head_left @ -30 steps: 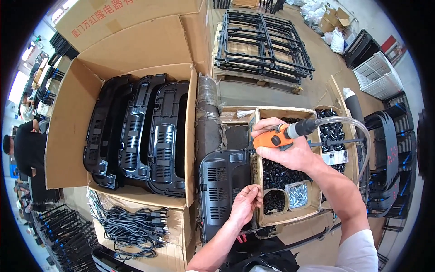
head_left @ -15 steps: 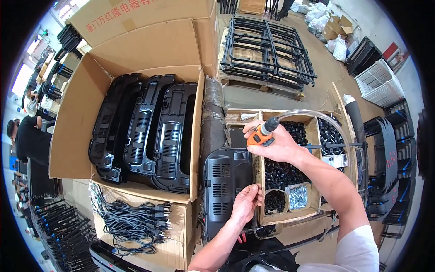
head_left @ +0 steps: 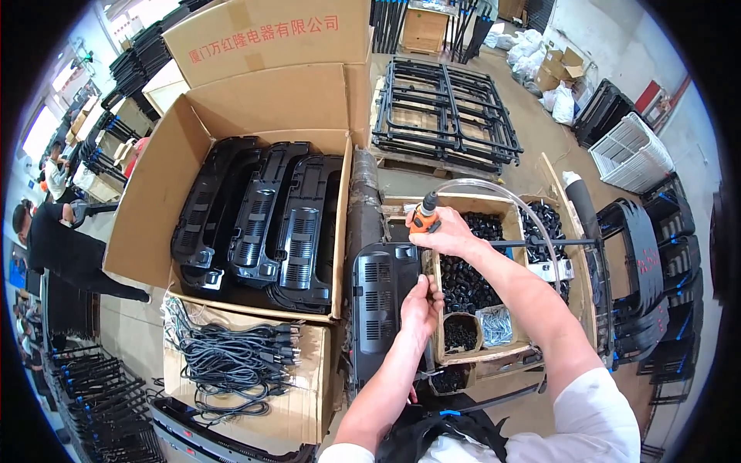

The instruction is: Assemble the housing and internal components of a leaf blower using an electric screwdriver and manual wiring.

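My right hand is wrapped round an orange and black power screwdriver with a clear hose. The tool is above the far right end of a black plastic cover with slotted vents, which lies on the work surface. My left hand is at the cover's right edge, beside the parts box, thumb and fingers closed together; what they pinch, if anything, is hidden. To the right, a wooden compartment box holds black plastic pieces, silvery screws and small dark parts.
At left an open cardboard carton holds several black covers. Black power cords lie on a carton in front of it. Black metal frames are stacked on a pallet beyond. A person in dark clothes stands far left.
My right hand has moved the screwdriver left and away, over the cover's far end. The left hand has moved slightly farther along the cover's edge. The whole view has shifted a little.
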`<state>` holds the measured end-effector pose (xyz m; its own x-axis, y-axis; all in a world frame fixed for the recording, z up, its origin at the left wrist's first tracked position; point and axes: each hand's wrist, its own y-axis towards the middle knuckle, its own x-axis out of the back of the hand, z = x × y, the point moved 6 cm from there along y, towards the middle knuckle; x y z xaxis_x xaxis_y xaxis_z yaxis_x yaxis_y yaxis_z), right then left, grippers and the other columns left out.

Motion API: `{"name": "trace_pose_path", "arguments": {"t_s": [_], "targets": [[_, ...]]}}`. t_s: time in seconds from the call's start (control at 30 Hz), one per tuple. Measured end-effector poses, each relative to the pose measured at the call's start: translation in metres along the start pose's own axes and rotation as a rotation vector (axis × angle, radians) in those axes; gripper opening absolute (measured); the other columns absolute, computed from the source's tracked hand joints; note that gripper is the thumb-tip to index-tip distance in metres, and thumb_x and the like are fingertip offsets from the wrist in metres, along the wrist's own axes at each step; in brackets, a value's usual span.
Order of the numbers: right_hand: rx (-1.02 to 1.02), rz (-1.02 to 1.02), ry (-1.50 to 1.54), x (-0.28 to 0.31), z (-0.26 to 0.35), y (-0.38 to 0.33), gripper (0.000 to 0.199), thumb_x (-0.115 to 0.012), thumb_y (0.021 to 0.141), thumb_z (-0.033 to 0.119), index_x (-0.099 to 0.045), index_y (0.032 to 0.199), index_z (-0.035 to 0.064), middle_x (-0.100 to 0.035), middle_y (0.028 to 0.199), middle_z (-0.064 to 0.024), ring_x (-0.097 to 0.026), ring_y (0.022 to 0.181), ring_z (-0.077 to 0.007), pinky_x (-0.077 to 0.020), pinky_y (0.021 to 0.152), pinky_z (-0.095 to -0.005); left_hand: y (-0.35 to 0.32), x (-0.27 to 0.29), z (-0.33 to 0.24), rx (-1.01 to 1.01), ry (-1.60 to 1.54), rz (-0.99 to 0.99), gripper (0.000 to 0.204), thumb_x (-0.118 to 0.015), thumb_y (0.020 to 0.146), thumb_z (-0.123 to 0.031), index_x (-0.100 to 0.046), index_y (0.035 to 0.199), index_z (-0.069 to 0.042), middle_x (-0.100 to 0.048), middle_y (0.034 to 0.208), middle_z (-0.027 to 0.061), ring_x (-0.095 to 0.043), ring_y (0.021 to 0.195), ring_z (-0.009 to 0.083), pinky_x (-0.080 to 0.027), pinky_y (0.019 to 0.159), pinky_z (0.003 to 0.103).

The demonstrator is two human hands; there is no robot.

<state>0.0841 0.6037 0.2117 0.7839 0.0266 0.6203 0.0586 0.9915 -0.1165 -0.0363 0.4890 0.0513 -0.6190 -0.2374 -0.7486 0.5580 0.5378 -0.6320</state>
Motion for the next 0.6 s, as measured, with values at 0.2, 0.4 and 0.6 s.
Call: {"name": "trace_pose_path", "arguments": {"t_s": [0.2,0.4,0.6], "targets": [[0.016,-0.078,0.162,0.004,0.001,0.0,0.047,-0.083,0.08,0.022,-0.07,0.124,0.0132,-0.076,0.111,-0.0036,-0.072,0.105,-0.0174,-0.0549,0.1,-0.0328,0.026,-0.001,-0.025,-0.104,-0.134,-0.002,0.027,-0.057,0.111,-0.034,-0.07,0.111,-0.011,-0.067,0.084,-0.002,-0.063,0.073,0.0136,-0.056,0.065,0.027],[0.152,-0.012,0.501,0.014,0.028,-0.023,0.05,-0.085,0.084,0.009,-0.064,0.13,0.0046,-0.075,0.119,-0.0096,-0.07,0.112,-0.0182,-0.0576,0.101,-0.0358,0.047,-0.007,-0.045,-0.156,-0.427,0.01,0.027,-0.056,0.112,-0.034,-0.069,0.112,-0.011,-0.064,0.084,-0.003,-0.062,0.07,0.0125,-0.056,0.062,0.025],[0.201,0.025,0.456,0.013,0.035,-0.027,0.05,-0.084,0.085,0.009,-0.064,0.13,0.0047,-0.075,0.119,-0.0096,-0.07,0.114,-0.0184,-0.0567,0.103,-0.0372,0.043,-0.022,-0.065,-0.185,-0.537,0.086,0.022,-0.054,0.112,-0.028,-0.063,0.107,-0.008,-0.063,0.083,-0.0005,-0.061,0.07,0.0122,-0.056,0.062,0.023]]}}
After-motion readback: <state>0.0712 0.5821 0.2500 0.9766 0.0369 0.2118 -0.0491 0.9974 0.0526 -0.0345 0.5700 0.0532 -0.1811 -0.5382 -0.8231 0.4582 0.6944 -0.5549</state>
